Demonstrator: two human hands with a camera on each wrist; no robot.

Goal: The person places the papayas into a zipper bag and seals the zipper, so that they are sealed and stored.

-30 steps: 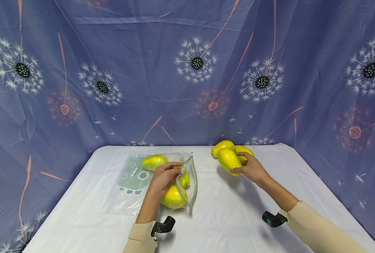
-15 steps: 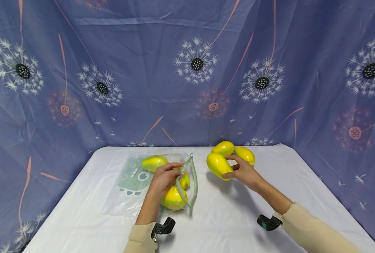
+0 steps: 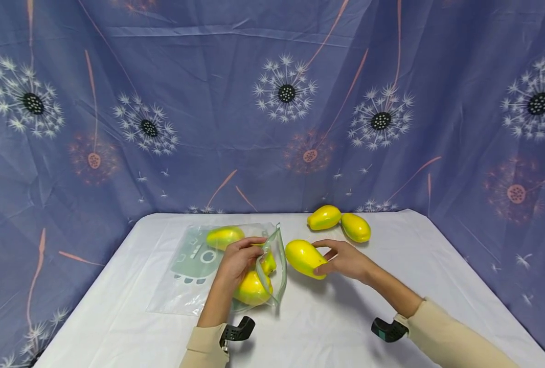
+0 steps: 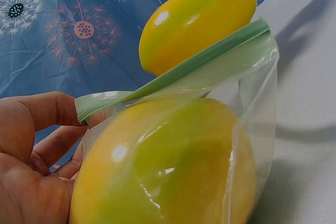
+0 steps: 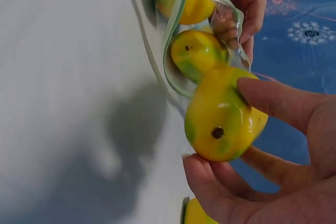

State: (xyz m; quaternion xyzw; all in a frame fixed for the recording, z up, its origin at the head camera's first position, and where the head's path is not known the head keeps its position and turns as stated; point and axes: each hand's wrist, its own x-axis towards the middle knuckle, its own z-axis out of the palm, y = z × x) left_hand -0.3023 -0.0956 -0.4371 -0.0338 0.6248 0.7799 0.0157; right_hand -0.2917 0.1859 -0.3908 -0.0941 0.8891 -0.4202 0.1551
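Observation:
My right hand [image 3: 346, 261] holds a yellow-green papaya [image 3: 303, 258] by one end, thumb on one side and fingers on the other. It is just right of the mouth of a clear zip bag [image 3: 185, 266] with a green cartoon print. The fingers of my left hand [image 3: 237, 261] grip the bag's green zip edge [image 4: 194, 69], and the mouth gapes toward the right. Inside lie one papaya [image 3: 224, 237] toward the back, another [image 3: 252, 289] in front, and a third [image 5: 198, 53] near the opening, partly hidden by the left hand.
Two loose papayas, a left one [image 3: 324, 217] and a right one [image 3: 356, 228], lie at the back of the white-covered table [image 3: 392, 276]. A blue dandelion-patterned curtain [image 3: 217, 128] hangs behind and along both sides.
My right hand has carried the papaya left and toward me, away from the two loose ones, up to the bag's mouth. My left hand and the bag have stayed in place.

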